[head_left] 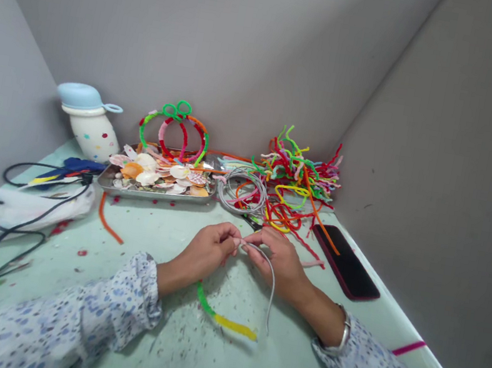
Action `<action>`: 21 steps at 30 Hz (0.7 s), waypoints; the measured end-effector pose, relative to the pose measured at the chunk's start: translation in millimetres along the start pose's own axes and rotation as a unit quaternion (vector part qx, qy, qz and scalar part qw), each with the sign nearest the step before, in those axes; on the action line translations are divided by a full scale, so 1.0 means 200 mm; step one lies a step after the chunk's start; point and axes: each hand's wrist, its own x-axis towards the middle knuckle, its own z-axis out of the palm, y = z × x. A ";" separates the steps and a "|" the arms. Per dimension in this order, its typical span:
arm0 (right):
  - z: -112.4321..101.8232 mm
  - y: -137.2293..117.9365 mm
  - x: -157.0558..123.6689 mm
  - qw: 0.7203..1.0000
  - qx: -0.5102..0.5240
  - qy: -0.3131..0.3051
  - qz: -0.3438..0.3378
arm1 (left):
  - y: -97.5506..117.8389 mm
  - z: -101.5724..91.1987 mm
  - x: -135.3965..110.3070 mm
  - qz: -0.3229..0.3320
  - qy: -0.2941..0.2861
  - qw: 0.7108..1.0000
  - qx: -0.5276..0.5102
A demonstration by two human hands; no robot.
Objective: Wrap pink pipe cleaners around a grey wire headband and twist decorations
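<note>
Near the middle of the table, my left hand (210,250) and my right hand (278,259) meet with fingertips pinched. My left fingers hold a grey wire (273,284), whose bare end curves out below my right hand. Between the fingertips shows a small bit of pink pipe cleaner (240,242), pinched by my right thumb and finger. Beneath my left hand emerges a stretch wrapped in green and yellow pipe cleaner (233,325); it looks like the same wire's other end, though my hand hides the join.
Behind stand a metal tray (158,196) of shells, two pipe-cleaner rings (183,135), a wire coil (242,191) and a pipe-cleaner pile (299,168). Partly hidden scissors (252,223) lie beyond my hands. A phone (346,264) is right; a bottle (92,125) and black cable (3,233) are left.
</note>
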 end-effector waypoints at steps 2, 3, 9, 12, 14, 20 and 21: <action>0.00 0.00 0.00 1.000 -0.024 -0.002 -0.017 | 0.00 0.00 0.00 -0.004 -0.002 1.000 -0.004; 0.00 0.01 0.00 0.999 -0.036 -0.003 -0.028 | 0.00 0.00 0.00 -0.006 -0.003 1.000 -0.006; -0.01 0.02 0.00 0.990 -0.098 -0.015 -0.105 | 0.02 -0.01 0.00 -0.022 -0.027 0.999 -0.014; -0.02 0.03 0.00 0.981 -0.138 -0.019 -0.135 | 0.02 -0.02 0.01 -0.038 -0.044 0.998 -0.017; -0.02 0.03 0.00 0.975 -0.161 -0.020 -0.153 | 0.00 -0.02 0.01 -0.041 -0.053 0.998 -0.013; -0.03 0.05 0.00 0.958 -0.198 -0.023 -0.207 | -0.02 -0.04 0.02 -0.064 -0.073 0.995 -0.008; -0.03 0.05 0.00 0.955 -0.202 -0.019 -0.218 | -0.01 -0.04 0.02 -0.073 -0.077 0.994 -0.010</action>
